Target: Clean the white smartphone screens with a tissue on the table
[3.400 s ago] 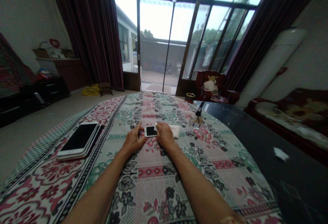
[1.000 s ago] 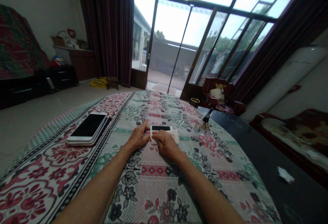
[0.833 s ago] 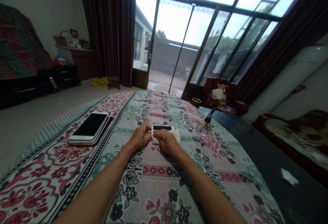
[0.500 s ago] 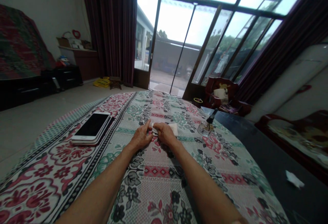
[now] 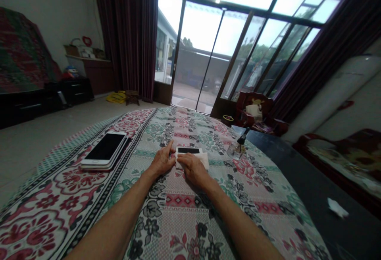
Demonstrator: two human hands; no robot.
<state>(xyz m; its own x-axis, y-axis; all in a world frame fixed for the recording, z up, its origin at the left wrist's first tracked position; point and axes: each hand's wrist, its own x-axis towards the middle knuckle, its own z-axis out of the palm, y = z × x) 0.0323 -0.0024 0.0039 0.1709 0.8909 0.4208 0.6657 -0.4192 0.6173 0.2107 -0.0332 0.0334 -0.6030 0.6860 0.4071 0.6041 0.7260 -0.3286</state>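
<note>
A white phone with a dark screen (image 5: 188,150) lies on the patterned tablecloth (image 5: 181,180), partly covered by a pale cloth or tissue (image 5: 204,159). My right hand (image 5: 192,168) rests on the pale cloth, its fingers pressed together over it and the phone. At the phone's left end is my left hand (image 5: 162,160), thumb and fingers apart, with its fingertips at the phone's edge. To the left lies a stack of phones (image 5: 105,149), the top one white with a black screen.
A clear glass bottle with a black top (image 5: 240,147) stands right of my hands. A crumpled white tissue (image 5: 337,207) lies on the dark table surface (image 5: 309,180) at the right. Beyond are chairs and glass doors.
My right hand has moved slightly down and toward me with the pale cloth, and the phone's dark screen now shows above it. The view has shifted slightly.
</note>
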